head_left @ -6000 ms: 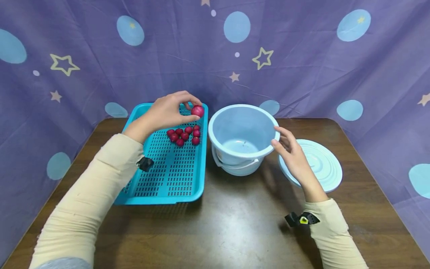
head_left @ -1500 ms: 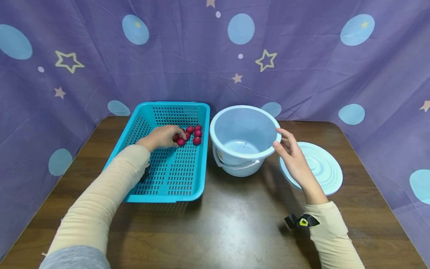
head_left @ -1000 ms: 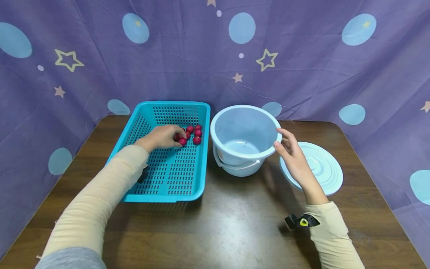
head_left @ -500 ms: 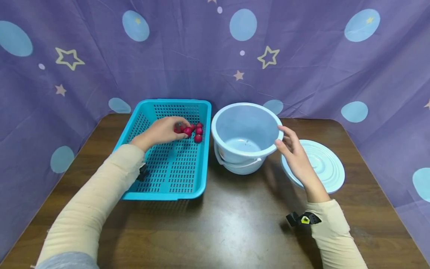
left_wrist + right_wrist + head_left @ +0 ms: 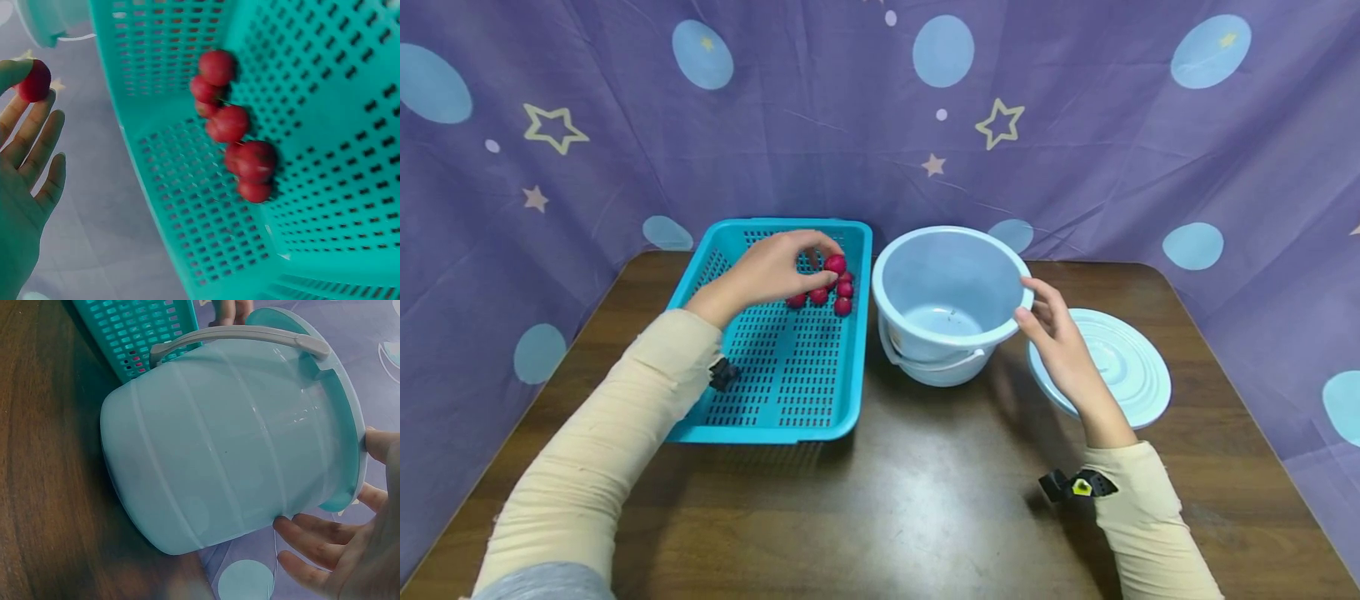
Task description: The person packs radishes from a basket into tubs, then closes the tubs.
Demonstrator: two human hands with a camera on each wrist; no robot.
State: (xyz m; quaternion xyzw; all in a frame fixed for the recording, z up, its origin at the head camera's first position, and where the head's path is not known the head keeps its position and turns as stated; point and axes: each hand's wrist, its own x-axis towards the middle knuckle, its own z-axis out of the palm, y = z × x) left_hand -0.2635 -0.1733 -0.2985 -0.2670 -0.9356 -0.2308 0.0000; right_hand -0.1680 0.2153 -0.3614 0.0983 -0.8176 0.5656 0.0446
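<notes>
No words or numbers can be read. The pail (image 5: 951,279) has a small sticker (image 5: 895,342), too tiny to read. The black thing (image 5: 1102,484) on the right sleeve (image 5: 1141,487) has a yellow mark (image 5: 1082,487).

From my end this looks like a staged recording corner; I can't tell what sort of building it's in. Evidence: purple curtain (image 5: 820,75) printed with stars and pale blue circles, hung behind and along both sides of a wood-grain table (image 5: 940,517). I also see black wrist devices (image 5: 724,374) strapped at the sleeves (image 5: 602,425). Slotted basket (image 5: 760,435), bucket (image 5: 925,275) and lid (image 5: 1112,367) add plain household plasticware.
</notes>
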